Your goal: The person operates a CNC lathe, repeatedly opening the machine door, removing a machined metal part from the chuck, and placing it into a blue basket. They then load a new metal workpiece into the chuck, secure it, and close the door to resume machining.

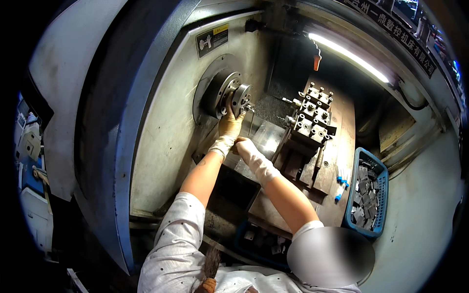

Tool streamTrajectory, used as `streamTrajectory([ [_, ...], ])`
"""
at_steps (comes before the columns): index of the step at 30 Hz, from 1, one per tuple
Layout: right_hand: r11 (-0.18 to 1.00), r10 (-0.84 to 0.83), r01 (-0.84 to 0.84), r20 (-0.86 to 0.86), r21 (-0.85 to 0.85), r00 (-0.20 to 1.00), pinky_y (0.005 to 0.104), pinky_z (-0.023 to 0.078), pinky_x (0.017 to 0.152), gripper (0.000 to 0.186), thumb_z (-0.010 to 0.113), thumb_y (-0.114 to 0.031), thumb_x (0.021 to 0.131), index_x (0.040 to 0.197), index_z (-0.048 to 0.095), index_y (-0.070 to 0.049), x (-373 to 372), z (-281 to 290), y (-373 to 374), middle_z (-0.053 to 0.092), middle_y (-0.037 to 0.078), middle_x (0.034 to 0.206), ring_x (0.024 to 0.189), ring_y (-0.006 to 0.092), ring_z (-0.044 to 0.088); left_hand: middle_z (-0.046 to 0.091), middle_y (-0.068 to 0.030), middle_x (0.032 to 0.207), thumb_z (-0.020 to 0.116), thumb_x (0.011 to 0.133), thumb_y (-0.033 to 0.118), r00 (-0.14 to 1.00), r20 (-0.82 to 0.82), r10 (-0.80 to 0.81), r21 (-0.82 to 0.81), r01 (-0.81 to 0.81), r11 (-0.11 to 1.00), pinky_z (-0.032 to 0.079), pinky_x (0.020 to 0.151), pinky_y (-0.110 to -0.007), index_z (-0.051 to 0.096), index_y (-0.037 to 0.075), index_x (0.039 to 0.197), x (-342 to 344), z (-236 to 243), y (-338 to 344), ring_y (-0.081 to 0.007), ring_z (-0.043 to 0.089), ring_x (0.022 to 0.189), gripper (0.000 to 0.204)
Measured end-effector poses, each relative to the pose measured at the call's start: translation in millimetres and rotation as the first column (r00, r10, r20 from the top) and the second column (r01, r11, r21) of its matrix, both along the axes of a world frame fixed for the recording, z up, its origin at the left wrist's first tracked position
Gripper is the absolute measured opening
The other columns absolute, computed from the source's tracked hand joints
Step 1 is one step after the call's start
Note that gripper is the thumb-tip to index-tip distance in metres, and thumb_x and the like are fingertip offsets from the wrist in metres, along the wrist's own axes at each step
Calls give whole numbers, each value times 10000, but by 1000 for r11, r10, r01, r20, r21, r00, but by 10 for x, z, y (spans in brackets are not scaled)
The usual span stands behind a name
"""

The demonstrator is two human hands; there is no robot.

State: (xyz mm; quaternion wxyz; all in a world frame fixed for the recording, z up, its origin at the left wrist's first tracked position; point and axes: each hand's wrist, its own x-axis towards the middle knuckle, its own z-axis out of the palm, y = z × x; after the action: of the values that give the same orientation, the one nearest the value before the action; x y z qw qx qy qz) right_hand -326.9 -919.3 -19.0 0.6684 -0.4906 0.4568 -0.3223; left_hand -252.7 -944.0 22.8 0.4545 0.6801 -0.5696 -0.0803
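A round metal lathe chuck (222, 95) stands out from the machine's left wall. My gloved left hand (230, 123) is at its lower front rim, with fingers up along the metal and the thumb on the near side. Small bright metal parts (247, 103) sit on the chuck's face, and a thin rod (251, 123) points down beside them. Just below my left wrist, my gloved right hand (247, 149) is closed; whatever lies in its fingers is hidden. To the right stands a tool block (312, 115) with several bolts and cutting tools.
A blue basket (382, 205) of dark metal pieces stands right of the tool slide. Blue-and-clear tubes (340, 188) lie beside it. Another bin of metal parts (266, 244) sits below my right arm. An orange-handled air nozzle (316, 62) hangs under the lamp (349, 56).
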Motion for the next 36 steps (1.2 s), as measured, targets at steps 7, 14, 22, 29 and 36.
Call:
streamTrajectory([
  [7, 695, -657, 644, -82, 319, 750, 227, 344, 637, 395, 289, -364, 754, 896, 480, -49, -546, -986, -911, 492, 96, 757, 660, 178, 421, 508, -169, 550, 506, 674, 367, 990, 128, -58, 12, 57, 998, 354, 395, -377, 55, 192, 1179, -236, 199, -56, -320, 483, 453, 699],
  [14, 947, -232, 193, 133, 256, 963, 239, 342, 508, 198, 336, -33, 713, 838, 489, -48, -62, 140, -122, 514, 19, 623, 549, 114, 452, 524, -196, 656, 485, 674, 420, 983, 170, -63, 139, 40, 990, 388, 450, -383, 25, 164, 1185, -32, 146, -43, -332, 506, 529, 733],
  [22, 980, -163, 201, 590, 0, 791, 232, 365, 646, 380, 307, 66, 565, 913, 453, 16, -113, 979, 348, 499, 74, 827, 738, 148, 473, 520, -161, 619, 506, 677, 352, 952, 286, -114, 142, 75, 987, 391, 441, -376, -8, 191, 1182, 168, 173, -77, -297, 504, 503, 738],
  [29, 695, -636, 679, 238, -237, 734, 242, 285, 827, 420, 310, 45, 615, 1023, 402, 3, -29, 763, -438, 453, 112, 999, 952, 187, 407, 524, -206, 743, 538, 654, 325, 887, 409, -215, 400, 37, 916, 411, 605, -377, -24, 114, 1190, 78, 681, -100, -320, 522, 665, 805],
  [36, 875, -411, 343, 151, 341, 899, 224, 333, 470, 137, 361, -102, 709, 787, 469, -71, 12, 284, -122, 507, 17, 564, 488, 133, 459, 518, -200, 778, 569, 635, 299, 884, 363, -296, 480, 94, 872, 400, 635, -351, 52, 138, 1191, 97, 799, -172, -306, 516, 693, 776],
])
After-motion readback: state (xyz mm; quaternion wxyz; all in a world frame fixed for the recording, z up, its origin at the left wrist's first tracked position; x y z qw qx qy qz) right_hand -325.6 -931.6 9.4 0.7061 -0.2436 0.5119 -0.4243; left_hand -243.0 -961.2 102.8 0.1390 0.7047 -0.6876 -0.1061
